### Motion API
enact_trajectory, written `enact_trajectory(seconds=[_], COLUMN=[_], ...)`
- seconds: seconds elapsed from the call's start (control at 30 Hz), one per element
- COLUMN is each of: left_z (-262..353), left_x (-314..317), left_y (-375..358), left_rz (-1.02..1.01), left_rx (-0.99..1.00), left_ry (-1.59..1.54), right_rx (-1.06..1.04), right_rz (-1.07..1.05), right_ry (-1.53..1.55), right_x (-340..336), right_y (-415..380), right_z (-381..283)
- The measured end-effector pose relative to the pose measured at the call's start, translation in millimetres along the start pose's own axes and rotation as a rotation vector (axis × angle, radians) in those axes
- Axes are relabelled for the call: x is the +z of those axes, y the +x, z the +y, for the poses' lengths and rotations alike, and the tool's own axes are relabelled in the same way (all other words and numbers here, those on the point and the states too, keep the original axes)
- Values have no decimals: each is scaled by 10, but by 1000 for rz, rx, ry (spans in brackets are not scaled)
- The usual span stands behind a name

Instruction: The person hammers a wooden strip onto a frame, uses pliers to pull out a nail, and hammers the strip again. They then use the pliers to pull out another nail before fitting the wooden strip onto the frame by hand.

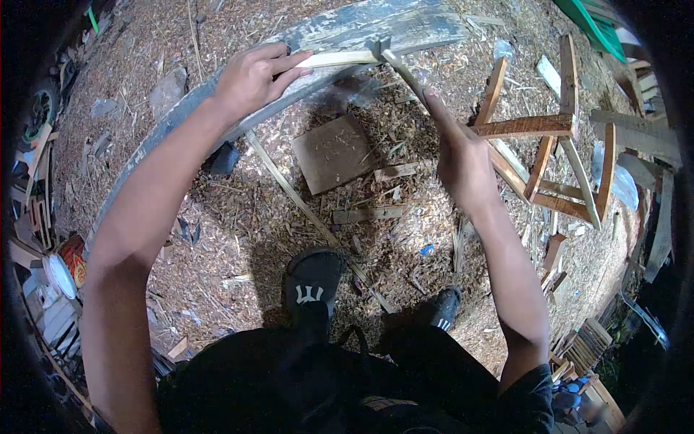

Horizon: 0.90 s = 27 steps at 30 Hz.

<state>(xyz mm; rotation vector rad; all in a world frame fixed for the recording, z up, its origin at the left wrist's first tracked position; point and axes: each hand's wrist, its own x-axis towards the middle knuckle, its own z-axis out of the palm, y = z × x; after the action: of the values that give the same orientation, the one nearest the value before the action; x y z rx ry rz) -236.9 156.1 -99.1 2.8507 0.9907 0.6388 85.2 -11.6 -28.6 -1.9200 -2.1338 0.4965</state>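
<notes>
A long worn plank (426, 25) with flaking blue-grey paint curves across the top of the view. My left hand (253, 78) rests on it, its fingers closed on the end of a pale wood strip (340, 59). The strip's other end meets a small dark upright piece (381, 49) at the plank's edge. To the right, my right hand (463, 148) is wrapped round a long thin tool (406, 76), whose far tip touches or nearly touches the strip's end. What kind of tool it is cannot be made out.
Nailed wooden frames (528, 127) stand close to the right of my right hand. A square board (334, 154), a long thin stick (293, 194) and offcuts lie on the shaving-covered ground. My shoes (315, 282) are below. A green object (591, 27) is at the upper right.
</notes>
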Motion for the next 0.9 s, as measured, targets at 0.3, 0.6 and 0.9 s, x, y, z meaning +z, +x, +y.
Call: enact_trajectory(seconds=[0.3,0.6,0.9], left_z=[-78,-88,-103], left_x=[2,-19,-14], left_y=[23,34,38], left_rz=[-50,-28,-55], left_rx=[28,77,61], left_ry=[24,11,-3], right_rx=[47,32,-35], right_rz=[41,92,177], right_ry=[13,127,153], right_x=[-34,110,132], right_y=[-6,-20,-38], right_z=[-26,51,26])
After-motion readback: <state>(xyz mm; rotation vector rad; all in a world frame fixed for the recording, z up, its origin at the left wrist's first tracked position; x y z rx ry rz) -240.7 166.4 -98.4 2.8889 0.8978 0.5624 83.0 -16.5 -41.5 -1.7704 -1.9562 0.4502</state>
